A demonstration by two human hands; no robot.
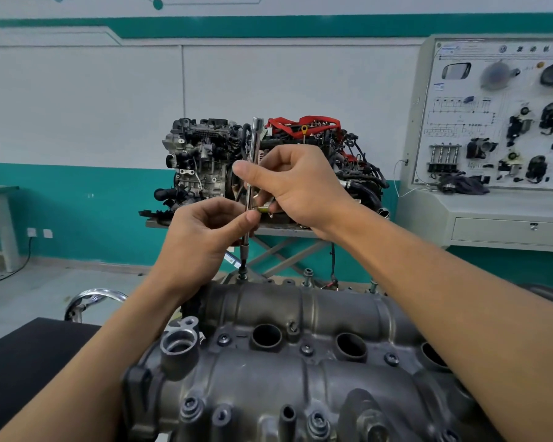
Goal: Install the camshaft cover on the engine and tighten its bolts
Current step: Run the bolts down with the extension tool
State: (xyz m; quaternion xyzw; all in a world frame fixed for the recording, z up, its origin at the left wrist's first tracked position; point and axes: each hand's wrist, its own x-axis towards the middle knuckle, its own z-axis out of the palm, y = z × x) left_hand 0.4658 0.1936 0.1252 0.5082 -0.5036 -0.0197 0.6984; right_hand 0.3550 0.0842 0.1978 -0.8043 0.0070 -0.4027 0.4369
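Observation:
The grey camshaft cover (300, 362) lies across the engine in front of me, with several bolts (306, 348) along its ridges. A long chrome extension bar (253, 161) stands upright with its tip on a bolt (242, 275) at the cover's far edge. My left hand (201, 237) pinches the bar's lower shaft between thumb and fingers. My right hand (296, 183) grips the bar higher up and also holds a small brass-coloured piece (264, 209).
Two other bolts (307, 275) stand proud along the cover's far edge. A display engine (268, 167) sits on a stand behind. A training panel (498, 122) stands at the right. A black mat (29, 362) lies at the left, beside a chrome ring (93, 298).

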